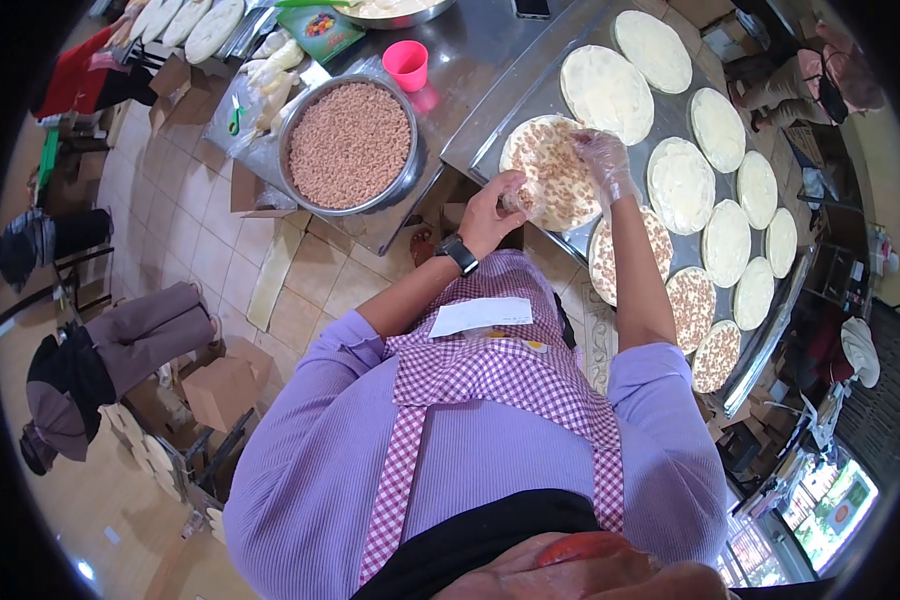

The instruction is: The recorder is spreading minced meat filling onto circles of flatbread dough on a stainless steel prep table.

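A round, cream-covered cake layer (548, 165) lies on the metal table, strewn with brown crumbs. My right hand (604, 163), in a clear plastic glove, rests palm down at its right side with the fingers stretched over the crumbs. At the near left edge of the same layer is my left hand (500, 208), its fingers curled together. Clear plastic shows around its fingertips; what they hold, if anything, is hidden. Left of the hands stands a wide metal bowl (411, 170) filled with brown crumbs (348, 145).
Several plain cream-covered rounds (681, 185) cover the metal table (505, 120) to the right. Nearer ones, such as a crumb-topped round (691, 308), carry crumbs. A pink cup (405, 66) stands behind the bowl; scissors (236, 115) lie left of it. Other people stand around.
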`<state>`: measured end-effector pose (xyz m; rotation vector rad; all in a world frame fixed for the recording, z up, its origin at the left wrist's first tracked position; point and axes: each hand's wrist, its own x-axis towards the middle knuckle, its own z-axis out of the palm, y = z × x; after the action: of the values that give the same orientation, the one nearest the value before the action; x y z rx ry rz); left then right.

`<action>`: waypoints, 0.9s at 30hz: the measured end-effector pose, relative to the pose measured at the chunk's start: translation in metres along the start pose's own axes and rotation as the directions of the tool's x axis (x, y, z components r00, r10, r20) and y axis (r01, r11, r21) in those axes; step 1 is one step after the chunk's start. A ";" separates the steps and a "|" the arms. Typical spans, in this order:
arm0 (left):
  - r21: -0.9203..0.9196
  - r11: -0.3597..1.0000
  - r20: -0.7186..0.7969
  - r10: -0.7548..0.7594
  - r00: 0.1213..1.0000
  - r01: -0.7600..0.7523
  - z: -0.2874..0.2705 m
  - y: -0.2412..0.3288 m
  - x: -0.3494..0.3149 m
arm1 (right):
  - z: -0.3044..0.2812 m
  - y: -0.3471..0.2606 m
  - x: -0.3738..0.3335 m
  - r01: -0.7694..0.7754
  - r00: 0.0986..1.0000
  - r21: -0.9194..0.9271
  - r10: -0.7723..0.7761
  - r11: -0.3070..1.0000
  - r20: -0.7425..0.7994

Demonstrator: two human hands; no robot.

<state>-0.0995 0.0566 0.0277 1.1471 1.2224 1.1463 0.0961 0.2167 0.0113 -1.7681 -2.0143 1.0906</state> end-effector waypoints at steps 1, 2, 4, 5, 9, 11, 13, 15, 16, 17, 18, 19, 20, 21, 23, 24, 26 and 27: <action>-0.008 1.000 -0.023 -0.001 1.000 0.000 -0.002 0.001 -0.001 | 0.001 -0.003 0.002 0.047 0.998 -0.151 -0.052 0.987 -0.029; -0.007 1.000 -0.029 -0.003 1.000 0.003 -0.004 0.002 -0.003 | 0.002 -0.005 0.001 0.052 0.998 -0.151 -0.056 0.987 -0.023; -0.010 1.000 -0.048 -0.007 0.999 0.007 -0.009 0.003 -0.006 | 0.002 -0.025 -0.005 0.093 0.995 -0.278 -0.101 0.956 -0.018; -0.009 1.000 -0.057 -0.010 0.998 0.009 -0.012 0.003 -0.008 | 0.008 -0.022 -0.003 0.100 0.994 -0.278 -0.106 0.956 -0.010; -0.014 1.000 -0.061 0.001 0.998 -0.002 -0.016 0.000 -0.009 | 0.021 -0.019 -0.008 0.214 0.977 0.017 -0.214 0.977 -0.026; -0.018 1.000 -0.078 0.002 0.997 -0.003 -0.022 -0.003 -0.012 | 0.028 -0.037 -0.014 0.186 0.983 0.004 -0.185 0.983 -0.013; 0.026 0.999 -0.086 0.043 0.995 -0.041 -0.024 -0.001 -0.013 | 0.029 -0.046 -0.017 0.261 0.949 -0.276 -0.298 0.925 -0.100; 0.027 0.999 -0.092 0.040 0.995 -0.038 -0.026 0.001 -0.014 | 0.033 -0.041 -0.018 0.324 0.918 -0.378 -0.385 0.867 -0.096; 0.029 0.999 -0.094 0.037 0.995 -0.034 -0.027 0.002 -0.014 | 0.034 -0.039 -0.017 0.375 0.881 -0.473 -0.466 0.797 -0.086; 0.028 0.999 -0.097 0.037 0.995 -0.035 -0.027 0.002 -0.015 | 0.034 -0.037 -0.018 0.378 0.880 -0.474 -0.468 0.795 -0.084; 0.040 0.999 -0.114 0.041 0.993 -0.037 -0.029 0.002 -0.016 | 0.034 -0.042 -0.023 0.311 0.935 -0.400 -0.352 0.862 -0.032; 0.052 0.998 -0.130 0.045 0.990 -0.038 -0.030 0.001 -0.017 | 0.035 -0.047 -0.028 0.230 0.972 -0.330 -0.233 0.916 0.030; 0.051 0.998 -0.138 0.042 0.990 -0.035 -0.031 0.000 -0.019 | 0.039 -0.049 -0.032 0.235 0.971 -0.330 -0.236 0.914 0.037; 0.048 0.998 -0.149 0.039 0.988 -0.033 -0.031 0.000 -0.019 | 0.042 -0.050 -0.037 0.271 0.951 -0.387 -0.307 0.882 -0.034; 0.044 0.999 -0.162 0.037 0.986 -0.030 -0.032 0.000 -0.020 | 0.050 -0.045 -0.040 0.301 0.920 -0.445 -0.380 0.844 -0.098; 0.029 0.999 -0.163 0.037 0.986 -0.032 -0.032 -0.001 -0.020 | 0.056 -0.039 -0.040 0.372 0.861 -0.477 -0.488 0.796 -0.142; 0.014 0.999 -0.162 0.035 0.986 -0.033 -0.032 -0.003 -0.020 | 0.067 -0.030 -0.043 0.435 0.789 -0.512 -0.587 0.741 -0.180; 0.019 0.999 -0.170 0.038 0.985 -0.036 -0.033 -0.004 -0.020 | 0.071 -0.030 -0.046 0.413 0.804 -0.535 -0.571 0.737 -0.165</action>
<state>-0.1323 0.0366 0.0251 1.1054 1.3467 1.2859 0.0396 0.1484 -0.0047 -1.3069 -2.4568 0.1224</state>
